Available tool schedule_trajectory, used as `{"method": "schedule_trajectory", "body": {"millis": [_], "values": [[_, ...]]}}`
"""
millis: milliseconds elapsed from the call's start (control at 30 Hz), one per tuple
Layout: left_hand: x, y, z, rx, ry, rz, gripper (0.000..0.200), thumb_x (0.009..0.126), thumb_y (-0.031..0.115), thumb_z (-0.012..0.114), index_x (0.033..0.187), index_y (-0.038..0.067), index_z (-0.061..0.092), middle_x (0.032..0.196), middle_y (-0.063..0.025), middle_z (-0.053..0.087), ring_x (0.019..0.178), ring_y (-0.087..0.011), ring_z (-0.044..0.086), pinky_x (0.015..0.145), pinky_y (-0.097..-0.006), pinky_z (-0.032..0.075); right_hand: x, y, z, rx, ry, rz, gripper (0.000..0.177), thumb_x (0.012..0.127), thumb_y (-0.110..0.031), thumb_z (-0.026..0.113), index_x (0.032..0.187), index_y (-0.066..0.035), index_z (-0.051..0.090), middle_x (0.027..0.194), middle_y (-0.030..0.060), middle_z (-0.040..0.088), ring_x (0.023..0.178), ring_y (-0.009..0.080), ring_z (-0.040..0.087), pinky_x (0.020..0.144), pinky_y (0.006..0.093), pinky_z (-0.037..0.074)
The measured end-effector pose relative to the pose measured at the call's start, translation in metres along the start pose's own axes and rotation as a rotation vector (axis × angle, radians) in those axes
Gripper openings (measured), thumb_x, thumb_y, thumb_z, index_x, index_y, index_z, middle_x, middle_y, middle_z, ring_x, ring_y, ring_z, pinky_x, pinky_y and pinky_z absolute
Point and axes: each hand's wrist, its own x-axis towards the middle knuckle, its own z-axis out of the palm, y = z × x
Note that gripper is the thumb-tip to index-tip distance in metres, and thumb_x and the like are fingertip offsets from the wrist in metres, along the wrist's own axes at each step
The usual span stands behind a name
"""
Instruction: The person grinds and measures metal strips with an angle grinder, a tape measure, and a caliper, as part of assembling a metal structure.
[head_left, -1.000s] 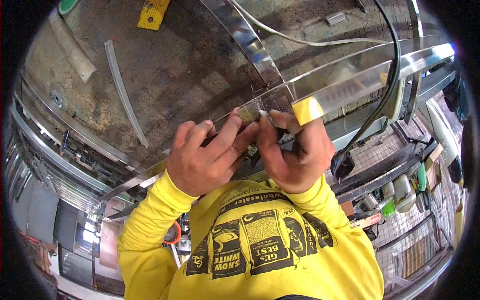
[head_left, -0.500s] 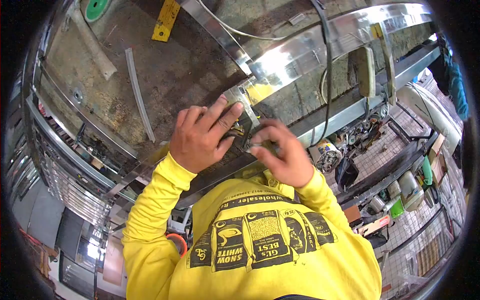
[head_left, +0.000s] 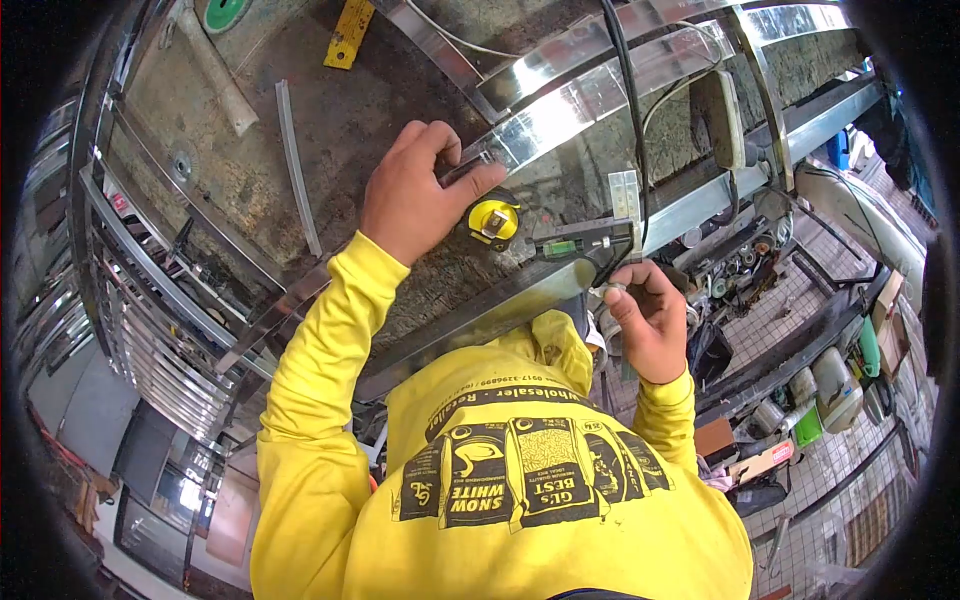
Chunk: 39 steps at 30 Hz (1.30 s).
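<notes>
My left hand (head_left: 425, 195) is curled at the end of a shiny metal bar (head_left: 545, 130), its thumb and fingers closed around the bar. Just below that thumb, a yellow and black tape measure (head_left: 493, 220) lies on the worn bench. My right hand (head_left: 650, 320) is off the bench's front edge, thumb and index finger pinched on a small pale thing too small to name. Right above these fingers is a metal combination square with a green vial (head_left: 562, 247); its ruler blade (head_left: 625, 195) stands across a black cable (head_left: 632, 100).
A yellow metal piece (head_left: 348, 35), a thin grey strip (head_left: 298, 165) and a green disc (head_left: 225, 10) lie on the bench. Metal framing (head_left: 95, 230) stands at the left. Below the bench at the right are shelves with jumbled hardware (head_left: 745, 275) and a green container (head_left: 808, 425).
My right hand has moved right, away from my left hand, and the square is now farther right. My left hand has shifted slightly up, and the tape measure is uncovered.
</notes>
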Motion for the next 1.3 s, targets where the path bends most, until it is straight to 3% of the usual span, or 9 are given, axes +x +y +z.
{"method": "schedule_trajectory", "body": {"millis": [167,300,533,633,733,767,900,1067,1300], "values": [[0.009,-0.013,-0.002,-0.296,-0.058,-0.262,0.050,0.082,0.046,0.082,0.092,0.003,0.058,0.086,-0.0126,0.055,0.080,-0.0338,0.059,0.073,-0.0428,0.048,-0.002,-0.001,0.003,0.058,0.008,0.026,0.013,0.094,-0.004,0.068,0.103,0.001,0.060,0.092,-0.0007,0.062,0.082,0.0046,0.053,0.073,0.0210,0.043],[-0.027,-0.004,-0.029,0.243,0.000,0.189,0.034,0.084,0.029,0.080,0.101,0.005,0.063,0.094,-0.0136,0.060,0.089,-0.0357,0.062,0.077,-0.0445,0.051,0.002,0.004,0.002,0.013,-0.050,0.001,0.013,0.093,-0.004,0.068,0.103,0.001,0.061,0.092,0.0002,0.062,0.083,0.0060,0.054,0.075,0.0224,0.045],[-0.051,-0.033,-0.023,0.006,-0.088,0.153,0.042,0.083,0.022,0.080,0.120,0.006,0.067,0.099,-0.0124,0.062,0.092,-0.0338,0.062,0.080,-0.0409,0.052,0.018,-0.004,0.030,-0.170,-0.231,-0.021,0.014,0.089,-0.008,0.071,0.098,0.000,0.064,0.091,0.0111,0.065,0.086,0.0201,0.062,0.080,0.0315,0.048],[-0.046,-0.029,-0.028,0.220,0.012,0.242,0.044,0.088,0.022,0.076,0.127,0.007,0.066,0.107,-0.0132,0.062,0.098,-0.0327,0.060,0.085,-0.0396,0.049,0.032,-0.008,0.051,-0.196,-0.314,-0.068,0.015,0.088,-0.010,0.071,0.098,0.000,0.065,0.092,0.0136,0.066,0.087,0.0246,0.065,0.082,0.0338,0.050],[-0.046,-0.031,-0.029,-0.015,0.109,0.236,0.048,0.088,0.026,0.072,0.133,0.012,0.063,0.114,-0.0141,0.060,0.104,-0.0333,0.057,0.092,-0.0419,0.045,0.043,-0.007,0.068,-0.194,-0.333,-0.028,0.015,0.088,-0.009,0.071,0.097,0.000,0.065,0.092,0.0135,0.065,0.086,0.0248,0.064,0.081,0.0337,0.049],[-0.046,-0.028,-0.031,-0.019,0.047,0.300,0.060,0.084,0.030,0.073,0.141,0.020,0.059,0.123,-0.0141,0.059,0.110,-0.0333,0.055,0.096,-0.0454,0.043,0.046,-0.004,0.074,-0.152,-0.329,-0.005,0.014,0.088,-0.009,0.070,0.097,0.000,0.065,0.091,0.0131,0.064,0.084,0.0248,0.064,0.080,0.0338,0.049],[-0.044,-0.009,-0.028,0.347,-0.177,0.414,0.078,0.075,0.031,0.078,0.149,0.028,0.052,0.137,-0.0079,0.055,0.118,-0.0287,0.052,0.098,-0.0455,0.042,0.054,0.003,0.079,-0.050,-0.344,0.038,0.015,0.089,-0.010,0.071,0.097,0.001,0.064,0.091,0.0126,0.063,0.085,0.0251,0.063,0.080,0.0340,0.049],[-0.046,-0.024,-0.016,0.323,-0.160,0.416,0.078,0.072,0.025,0.080,0.146,0.030,0.057,0.141,-0.0016,0.057,0.102,-0.0227,0.054,0.089,-0.0363,0.047,0.063,0.007,0.073,-0.094,-0.408,-0.060,0.015,0.089,-0.007,0.072,0.098,0.000,0.064,0.094,0.0123,0.064,0.090,0.0252,0.063,0.083,0.0337,0.048],[-0.045,-0.026,-0.015,0.347,-0.176,0.385,0.078,0.067,0.029,0.083,0.142,0.034,0.061,0.142,0.0036,0.059,0.089,-0.0200,0.052,0.083,-0.0322,0.048,0.064,0.000,0.067,-0.045,-0.443,0.052,0.015,0.088,-0.007,0.073,0.099,0.000,0.064,0.099,0.0133,0.065,0.094,0.0256,0.063,0.086,0.0336,0.047]]}}
